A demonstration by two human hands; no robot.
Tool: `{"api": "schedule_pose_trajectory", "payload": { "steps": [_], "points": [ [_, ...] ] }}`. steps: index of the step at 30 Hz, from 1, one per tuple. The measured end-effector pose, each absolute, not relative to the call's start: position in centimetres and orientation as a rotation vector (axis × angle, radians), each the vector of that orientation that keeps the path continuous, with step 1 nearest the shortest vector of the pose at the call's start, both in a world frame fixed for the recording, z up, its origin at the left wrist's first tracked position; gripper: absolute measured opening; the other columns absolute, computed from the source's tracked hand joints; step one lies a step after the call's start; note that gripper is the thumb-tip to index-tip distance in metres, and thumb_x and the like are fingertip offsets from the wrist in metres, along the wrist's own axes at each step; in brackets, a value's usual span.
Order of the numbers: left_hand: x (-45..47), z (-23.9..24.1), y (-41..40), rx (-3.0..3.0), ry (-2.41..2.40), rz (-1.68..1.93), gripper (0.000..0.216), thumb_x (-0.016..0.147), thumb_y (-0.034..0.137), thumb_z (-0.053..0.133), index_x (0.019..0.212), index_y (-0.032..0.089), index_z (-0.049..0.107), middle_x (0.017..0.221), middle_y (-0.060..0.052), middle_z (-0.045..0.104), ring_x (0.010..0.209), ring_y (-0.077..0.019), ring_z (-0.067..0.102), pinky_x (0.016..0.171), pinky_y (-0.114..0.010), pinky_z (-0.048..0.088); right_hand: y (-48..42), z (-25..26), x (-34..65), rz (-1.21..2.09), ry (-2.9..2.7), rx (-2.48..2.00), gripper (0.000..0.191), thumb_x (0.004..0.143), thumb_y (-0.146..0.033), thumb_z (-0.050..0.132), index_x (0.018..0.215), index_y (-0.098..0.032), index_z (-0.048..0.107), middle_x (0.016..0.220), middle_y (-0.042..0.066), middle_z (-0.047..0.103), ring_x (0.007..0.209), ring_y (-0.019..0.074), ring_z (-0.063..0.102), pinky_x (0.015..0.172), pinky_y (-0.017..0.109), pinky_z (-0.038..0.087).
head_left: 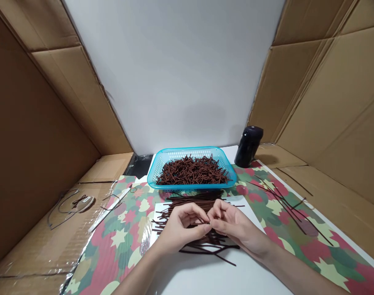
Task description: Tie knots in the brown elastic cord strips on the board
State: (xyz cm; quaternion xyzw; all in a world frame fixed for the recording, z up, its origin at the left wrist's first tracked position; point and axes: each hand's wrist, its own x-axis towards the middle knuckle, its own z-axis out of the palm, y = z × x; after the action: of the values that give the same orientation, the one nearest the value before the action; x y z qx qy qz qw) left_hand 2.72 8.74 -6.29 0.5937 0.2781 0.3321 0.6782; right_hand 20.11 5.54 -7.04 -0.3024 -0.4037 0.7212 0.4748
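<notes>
My left hand (181,229) and my right hand (233,225) meet over a white sheet (251,213), fingertips pinched together on a thin dark brown stick (205,222). Under and around the hands lies a loose pile of long brown sticks (193,203). Just beyond it stands a turquoise plastic basket (162,164) heaped with short brown stick pieces (191,170).
A dark rounded device (248,145) stands at the back right. More long sticks (285,205) lie scattered on the patterned leaf mat (119,237) to the right. Wire loops and a small tag (79,201) rest on the cardboard at left. Cardboard walls enclose both sides.
</notes>
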Motion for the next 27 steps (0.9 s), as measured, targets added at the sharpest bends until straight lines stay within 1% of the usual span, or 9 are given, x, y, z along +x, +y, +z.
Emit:
{"api": "schedule_pose_trajectory", "payload": {
  "steps": [3,7,11,14,16,19,21,25,27],
  "points": [
    [2.7,-6.5,8.9,1.268,0.586,0.719,0.021,0.071,0.024,0.073,0.076,0.013,0.056,0.073,-0.001,0.056,0.065,-0.0098,0.050,0.063,-0.022,0.040,5.4,-6.9,20.1,1.769,-1.009,-0.753,0.042,0.069,-0.037,0.077,0.071,-0.021,0.039,0.071,-0.004,0.050,0.060,0.0105,0.034,0.055,0.023,0.024],
    [2.6,-6.5,9.0,1.242,0.535,0.684,0.021,0.070,0.021,0.073,0.075,0.014,0.054,0.073,0.000,0.055,0.066,-0.0099,0.050,0.064,-0.021,0.040,5.3,-7.0,20.2,1.787,-1.040,-0.782,0.040,0.070,-0.038,0.076,0.071,-0.020,0.041,0.072,-0.003,0.050,0.060,0.0104,0.035,0.055,0.024,0.024],
    [2.6,-6.3,9.1,1.269,0.550,0.670,0.019,0.069,0.018,0.070,0.074,0.014,0.053,0.070,0.001,0.052,0.061,-0.0082,0.043,0.057,-0.020,0.035,5.2,-7.2,20.3,1.863,-1.001,-0.746,0.038,0.073,-0.035,0.075,0.069,-0.019,0.040,0.070,-0.004,0.045,0.055,0.0084,0.027,0.051,0.024,0.019],
    [2.6,-6.3,9.1,1.295,0.582,0.662,0.019,0.070,0.020,0.069,0.072,0.015,0.051,0.067,0.002,0.048,0.059,-0.0085,0.039,0.055,-0.020,0.032,5.3,-7.1,20.3,1.874,-0.971,-0.726,0.038,0.073,-0.034,0.075,0.069,-0.019,0.041,0.071,-0.003,0.045,0.056,0.0086,0.027,0.052,0.023,0.020],
    [2.6,-6.4,9.3,1.316,0.556,0.672,0.019,0.069,0.022,0.069,0.077,0.015,0.052,0.072,0.001,0.047,0.063,-0.0101,0.040,0.058,-0.021,0.032,5.4,-7.0,20.4,1.835,-0.966,-0.742,0.037,0.072,-0.034,0.076,0.070,-0.019,0.042,0.072,-0.003,0.046,0.057,0.0090,0.029,0.053,0.023,0.022],
    [2.3,-6.5,9.5,1.335,0.502,0.727,0.028,0.069,0.028,0.068,0.090,0.016,0.053,0.075,0.001,0.043,0.069,-0.0124,0.039,0.061,-0.022,0.033,5.5,-6.8,20.4,1.806,-0.949,-0.756,0.038,0.070,-0.034,0.077,0.071,-0.020,0.042,0.072,-0.004,0.047,0.057,0.0091,0.031,0.054,0.023,0.025],
    [2.1,-6.4,9.6,1.392,0.524,0.770,0.028,0.072,0.032,0.065,0.092,0.016,0.054,0.075,0.001,0.042,0.070,-0.0133,0.038,0.063,-0.023,0.033,5.5,-6.8,20.4,1.801,-0.933,-0.764,0.038,0.071,-0.034,0.077,0.072,-0.020,0.042,0.073,-0.004,0.047,0.057,0.0089,0.033,0.055,0.023,0.027],
    [1.9,-5.6,9.3,1.599,0.654,0.756,0.018,0.080,0.033,0.059,0.080,0.016,0.054,0.075,0.000,0.047,0.071,-0.0145,0.041,0.067,-0.025,0.033,5.6,-6.8,20.5,1.785,-0.915,-0.769,0.037,0.072,-0.034,0.076,0.071,-0.020,0.042,0.073,-0.003,0.048,0.058,0.0090,0.035,0.054,0.022,0.027],
    [2.0,-5.2,9.2,1.649,0.687,0.716,0.019,0.084,0.032,0.054,0.073,0.016,0.053,0.073,-0.001,0.049,0.070,-0.0150,0.043,0.067,-0.025,0.033,5.6,-6.8,20.5,1.800,-0.913,-0.756,0.036,0.072,-0.032,0.076,0.071,-0.020,0.043,0.072,-0.003,0.048,0.058,0.0088,0.034,0.054,0.021,0.028]
  ]
}}
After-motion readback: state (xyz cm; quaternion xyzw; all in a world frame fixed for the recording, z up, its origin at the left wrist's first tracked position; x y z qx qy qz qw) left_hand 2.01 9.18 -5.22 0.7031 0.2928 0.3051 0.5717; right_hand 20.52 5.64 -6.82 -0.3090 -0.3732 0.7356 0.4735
